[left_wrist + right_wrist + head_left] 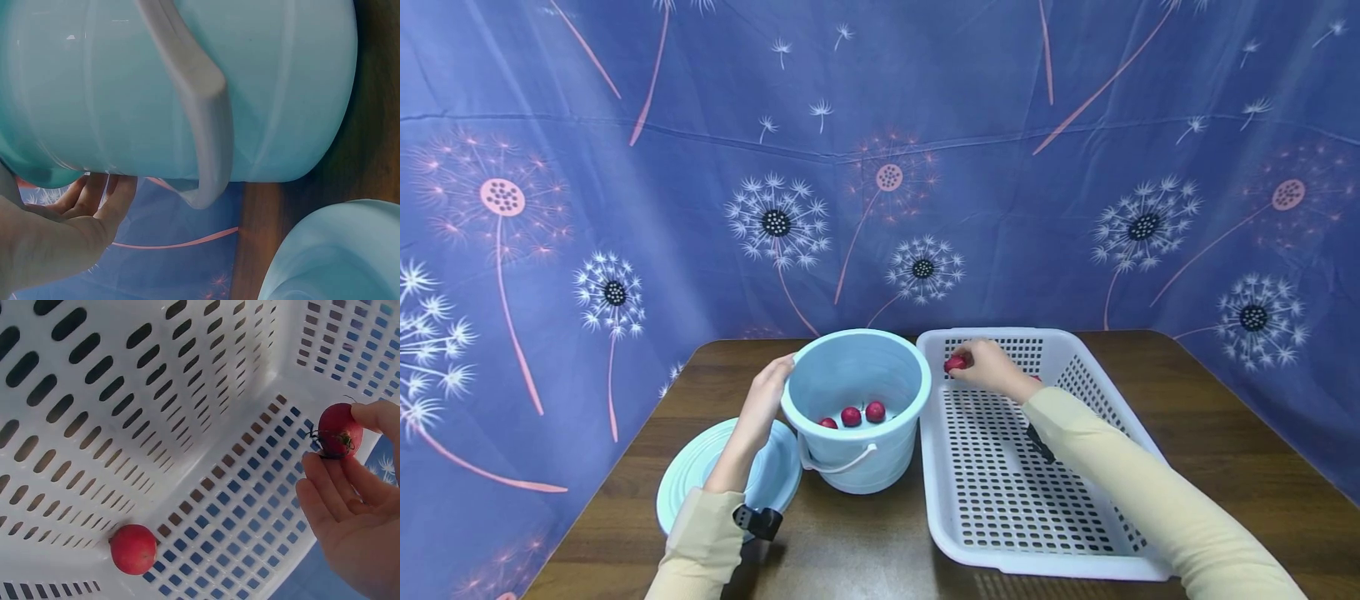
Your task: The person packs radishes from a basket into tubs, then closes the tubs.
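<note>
At the far end of a white perforated plastic basket (934, 492), my right hand (988, 367) pinches a red radish (340, 430) between thumb and fingers. Its short stem stubs and thin root show in the right wrist view. Another radish (133, 549) lies in a corner of the basket. My left hand (763, 402) holds the left rim of a light blue bucket (868, 467); in the left wrist view its fingers (119, 200) lie against the bucket's side below the rim. Several radishes (851, 417) rest on the bucket's bottom, the nearest partly hidden by the front rim.
A light blue round lid (681, 475) lies on the brown wooden table (850, 550), under my left forearm. The bucket's pale handle (846, 461) hangs down in front. Bucket and basket stand side by side, and a blue dandelion-print cloth (865, 225) hangs behind the table.
</note>
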A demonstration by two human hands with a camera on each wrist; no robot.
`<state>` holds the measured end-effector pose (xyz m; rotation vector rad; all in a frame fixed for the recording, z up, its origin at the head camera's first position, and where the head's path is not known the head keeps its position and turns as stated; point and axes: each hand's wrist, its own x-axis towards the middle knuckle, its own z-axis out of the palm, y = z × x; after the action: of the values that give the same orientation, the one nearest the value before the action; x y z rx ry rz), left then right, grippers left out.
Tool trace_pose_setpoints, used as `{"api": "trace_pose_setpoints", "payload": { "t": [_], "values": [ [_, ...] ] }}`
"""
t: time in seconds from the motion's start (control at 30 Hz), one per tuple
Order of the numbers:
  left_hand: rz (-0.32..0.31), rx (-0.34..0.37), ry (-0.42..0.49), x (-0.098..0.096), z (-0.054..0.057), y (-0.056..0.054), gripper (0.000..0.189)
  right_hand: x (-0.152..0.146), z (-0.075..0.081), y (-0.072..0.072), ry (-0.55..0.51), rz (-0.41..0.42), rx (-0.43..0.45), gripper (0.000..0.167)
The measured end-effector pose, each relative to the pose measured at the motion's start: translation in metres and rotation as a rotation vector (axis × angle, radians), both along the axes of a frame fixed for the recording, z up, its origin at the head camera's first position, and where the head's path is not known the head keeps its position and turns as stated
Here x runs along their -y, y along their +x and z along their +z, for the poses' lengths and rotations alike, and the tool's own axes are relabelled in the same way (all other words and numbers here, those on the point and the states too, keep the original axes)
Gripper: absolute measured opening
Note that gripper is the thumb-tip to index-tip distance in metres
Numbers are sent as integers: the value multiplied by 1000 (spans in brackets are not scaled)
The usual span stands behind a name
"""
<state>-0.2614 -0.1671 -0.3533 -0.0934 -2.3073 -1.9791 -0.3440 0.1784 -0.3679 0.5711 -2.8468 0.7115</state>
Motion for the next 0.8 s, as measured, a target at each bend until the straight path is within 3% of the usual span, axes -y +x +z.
{"api": "trace_pose_setpoints", "payload": {
  "t": [0.27,0.8],
  "values": [
    [6,8,-8,1,0,-1,44,1,16,5,-88,7,11,31],
    [-4,4,-10,2,0,-1,45,9,56,16,-153,17,-114,35]
  ]
}}
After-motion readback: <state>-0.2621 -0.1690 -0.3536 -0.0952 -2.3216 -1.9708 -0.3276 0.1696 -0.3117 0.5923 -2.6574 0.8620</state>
